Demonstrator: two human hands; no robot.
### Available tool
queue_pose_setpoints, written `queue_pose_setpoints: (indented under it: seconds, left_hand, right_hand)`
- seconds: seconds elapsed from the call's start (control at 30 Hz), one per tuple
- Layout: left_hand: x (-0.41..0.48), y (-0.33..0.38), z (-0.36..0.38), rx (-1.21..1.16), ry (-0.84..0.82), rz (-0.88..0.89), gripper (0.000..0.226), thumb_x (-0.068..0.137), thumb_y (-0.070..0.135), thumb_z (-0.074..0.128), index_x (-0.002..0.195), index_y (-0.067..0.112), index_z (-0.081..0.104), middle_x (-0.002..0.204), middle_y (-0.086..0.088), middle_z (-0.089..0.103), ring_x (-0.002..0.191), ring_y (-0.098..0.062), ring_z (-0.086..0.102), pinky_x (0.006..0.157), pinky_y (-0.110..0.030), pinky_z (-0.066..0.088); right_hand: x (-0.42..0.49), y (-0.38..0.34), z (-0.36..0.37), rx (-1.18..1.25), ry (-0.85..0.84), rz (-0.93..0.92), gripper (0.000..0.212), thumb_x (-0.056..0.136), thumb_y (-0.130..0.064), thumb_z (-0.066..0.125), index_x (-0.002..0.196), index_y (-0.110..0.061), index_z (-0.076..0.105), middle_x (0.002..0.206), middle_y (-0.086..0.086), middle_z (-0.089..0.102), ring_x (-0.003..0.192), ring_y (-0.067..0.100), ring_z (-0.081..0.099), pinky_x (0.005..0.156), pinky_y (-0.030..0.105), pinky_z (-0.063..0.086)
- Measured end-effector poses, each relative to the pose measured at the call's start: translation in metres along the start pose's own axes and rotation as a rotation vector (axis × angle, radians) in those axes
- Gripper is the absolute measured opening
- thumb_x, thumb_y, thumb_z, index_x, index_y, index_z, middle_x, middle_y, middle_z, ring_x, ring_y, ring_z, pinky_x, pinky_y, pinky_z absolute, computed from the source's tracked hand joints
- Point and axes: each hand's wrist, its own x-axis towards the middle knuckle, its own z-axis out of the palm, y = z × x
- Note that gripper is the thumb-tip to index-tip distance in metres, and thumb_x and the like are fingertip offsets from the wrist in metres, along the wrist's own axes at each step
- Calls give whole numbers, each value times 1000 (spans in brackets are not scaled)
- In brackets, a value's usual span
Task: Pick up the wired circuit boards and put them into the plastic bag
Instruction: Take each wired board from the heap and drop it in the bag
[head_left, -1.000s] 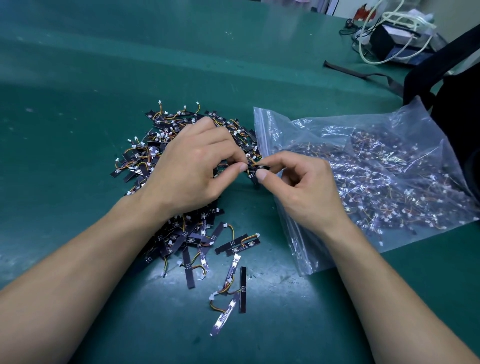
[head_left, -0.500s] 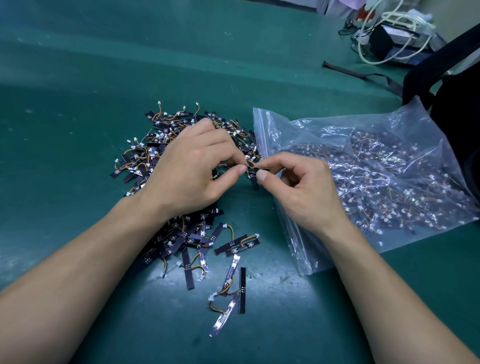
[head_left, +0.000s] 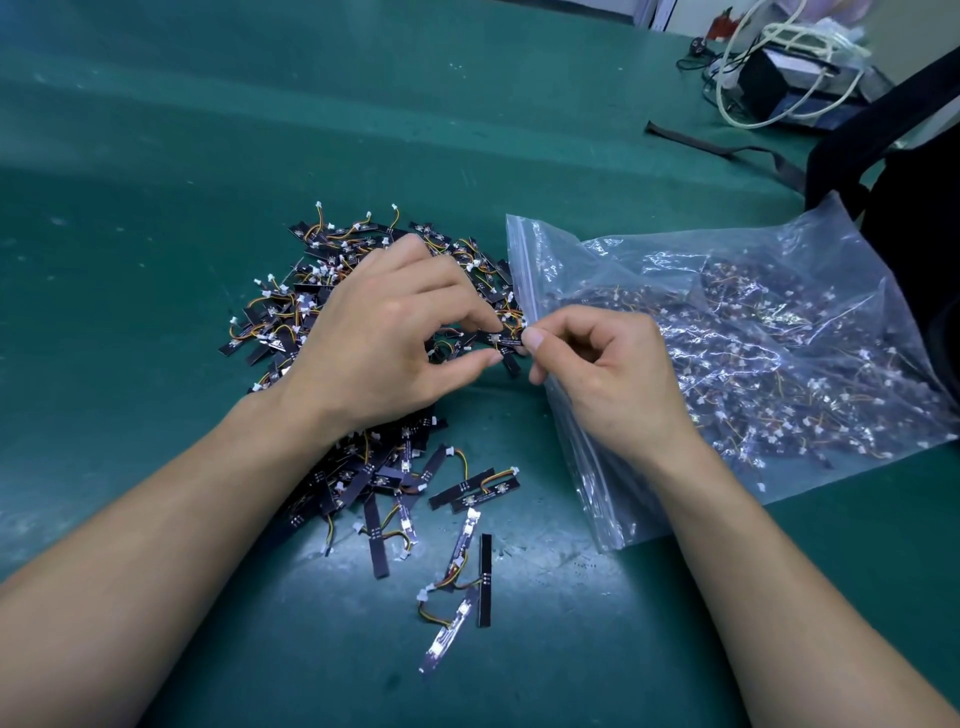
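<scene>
Hardly anything is shifted over the last second. At the left, the pile of wired circuit boards (head_left: 291, 322) is left lying on the green bench (head_left: 156, 156), a loose heap of thin black strips with looped orange and yellow wires and small white plugs. Over it the left hand (head_left: 384, 343) is kept with fingers curled, its forefinger at one end of a single wired circuit board (head_left: 506, 340). Its thumb is now seen slightly lower than before, so whether that board is still pinched from this side cannot be told. The other end is pinched between thumb and forefinger of the right hand (head_left: 608, 384), the remaining fingers curled. A handover to the right hand is judged to be under way, with the drop into the bag not yet made. Just beside it, the plastic bag (head_left: 753, 322) is laid flat, clear, crinkled and glossy. Its zip-strip mouth (head_left: 524, 270) is turned toward the pile, and many boards are already held inside.
</scene>
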Motion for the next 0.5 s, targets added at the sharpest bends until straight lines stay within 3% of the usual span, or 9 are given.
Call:
queue_pose_setpoints:
  seconds: [0.2,0.27,0.37,0.5]
  left_hand:
    - [-1,0,1,12,31,1,14,93,28,73,88,16,77,85,3,69,79,-28,52,70,-48,48]
    - [-1,0,2,14,30,-1,15,94,28,72,87,16,77,85,2,69,79,-27,52,69,-49,48]
    - [-1,-1,1,19,29,1,15,95,28,72,87,15,76,85,1,68,79,-26,50,69,-49,47]
    - [-1,-2,2,25,27,5,17,95,29,71,87,15,76,84,1,68,78,-28,50,68,-49,47]
  right_hand:
    - [0,1,1,99,11,27,29,93,-36,63,80,-13,74,64,-4,69,44,2,42,49,13,31]
    - [1,1,0,140,43,27,31,89,-43,61,85,-16,75,67,-3,70,44,2,47,49,11,32]
    - [0,3,-1,68,53,4,12,85,-36,69,86,-25,75,74,-4,73,49,13,52,49,26,39]
    - [-1,5,0,-11,32,-43,10,81,-26,79,90,-26,77,72,-13,68,47,6,41,50,13,34]
